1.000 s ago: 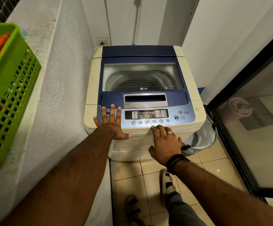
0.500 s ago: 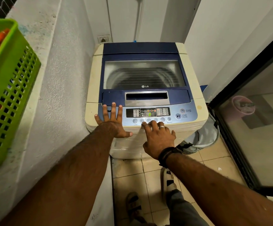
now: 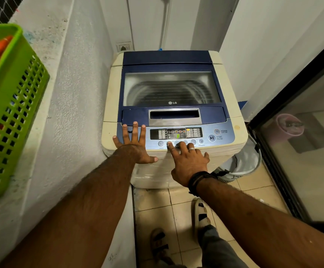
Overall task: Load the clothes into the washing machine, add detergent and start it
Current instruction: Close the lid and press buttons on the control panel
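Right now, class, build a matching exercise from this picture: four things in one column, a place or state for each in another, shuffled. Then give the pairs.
Things:
1. left hand
2. right hand
3. green basket
4. lid

Places or states:
A. closed, with a clear window
B. on the ledge beside the machine
C. flat on the panel's left end
D. forefinger on a round button

Pairs: 1-C, 2-D, 3-B, 4-A

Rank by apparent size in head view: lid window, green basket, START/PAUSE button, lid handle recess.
1. Green basket, though it is cut off by the frame and nearer the camera, so unsure against the window.
2. Lid window.
3. Lid handle recess.
4. START/PAUSE button.
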